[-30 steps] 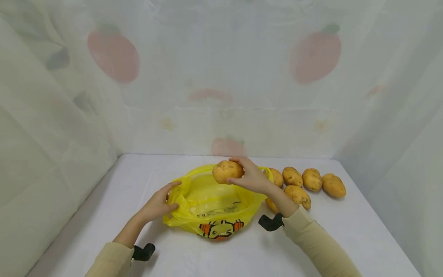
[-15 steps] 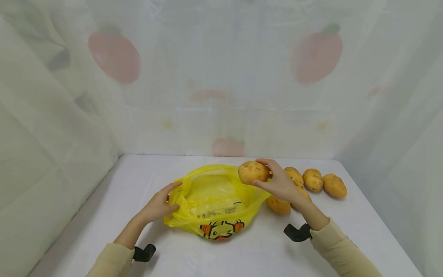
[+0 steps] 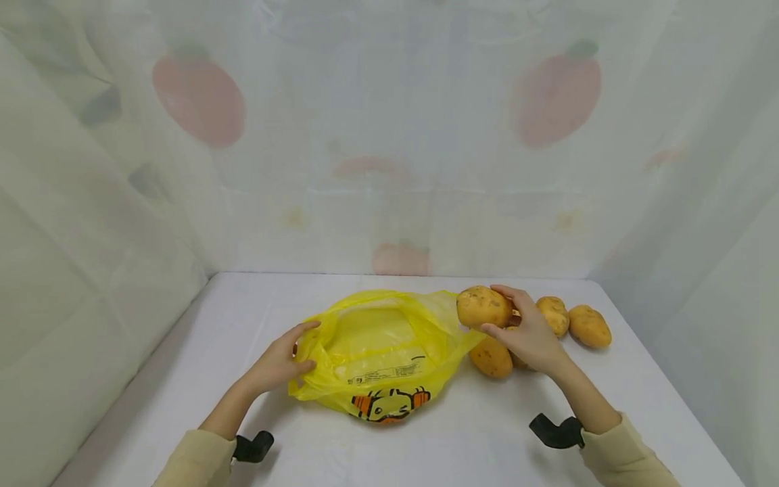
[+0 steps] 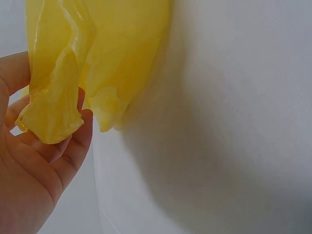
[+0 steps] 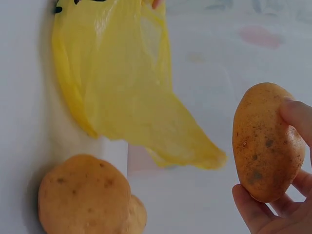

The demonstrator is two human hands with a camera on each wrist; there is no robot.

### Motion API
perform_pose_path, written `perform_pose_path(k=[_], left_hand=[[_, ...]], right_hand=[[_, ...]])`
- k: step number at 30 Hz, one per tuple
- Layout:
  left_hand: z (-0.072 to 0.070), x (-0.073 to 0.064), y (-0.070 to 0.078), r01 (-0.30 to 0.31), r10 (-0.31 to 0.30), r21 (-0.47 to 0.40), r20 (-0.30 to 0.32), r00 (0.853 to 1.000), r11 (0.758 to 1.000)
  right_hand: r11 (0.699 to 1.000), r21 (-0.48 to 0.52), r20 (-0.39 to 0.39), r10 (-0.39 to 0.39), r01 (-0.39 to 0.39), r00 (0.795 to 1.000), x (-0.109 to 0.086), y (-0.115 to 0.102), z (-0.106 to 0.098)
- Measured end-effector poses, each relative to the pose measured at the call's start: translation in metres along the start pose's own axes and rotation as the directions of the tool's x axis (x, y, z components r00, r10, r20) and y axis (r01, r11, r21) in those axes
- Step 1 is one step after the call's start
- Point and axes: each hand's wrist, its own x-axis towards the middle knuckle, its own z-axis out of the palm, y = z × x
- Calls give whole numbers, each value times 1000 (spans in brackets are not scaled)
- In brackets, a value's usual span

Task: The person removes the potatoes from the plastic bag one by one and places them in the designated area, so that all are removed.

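Observation:
A yellow plastic bag [image 3: 331, 391] with a cartoon face printed on its front lies with its mouth spread wide at the table's middle. My left hand [image 3: 276, 362] holds its left edge, and in the left wrist view the bunched film [image 4: 53, 109] lies between thumb and fingers. To the right of the bag's mouth, my right hand [image 3: 535, 338] grips a potato [image 3: 483, 306] above the table. The right wrist view shows that potato [image 5: 265, 141] between thumb and fingers, apart from the bag's drooping corner [image 5: 195, 151].
Several potatoes lie on the right of the white table: one [image 3: 490, 358] beside the bag, another [image 3: 552, 315] behind my right hand, and one [image 3: 589, 327] farthest right. A pale curtain [image 3: 389, 135] with fruit prints rises behind the table.
My right hand has moved right with the potato, from over the bag's mouth to beyond its right side. The bag's right edge now points outward. My left hand has stayed put.

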Motion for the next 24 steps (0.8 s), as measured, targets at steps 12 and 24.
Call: perform_pose_path(k=[12, 24], left_hand=[[-1, -1, 2, 1, -1, 3, -1, 1000, 1000], [-1, 0, 1, 5, -5, -4, 0, 1000, 1000]], right_hand=[[991, 9, -88, 131, -131, 987, -20, 24, -33], [971, -50, -178, 220, -232, 959, -44, 61, -53]])
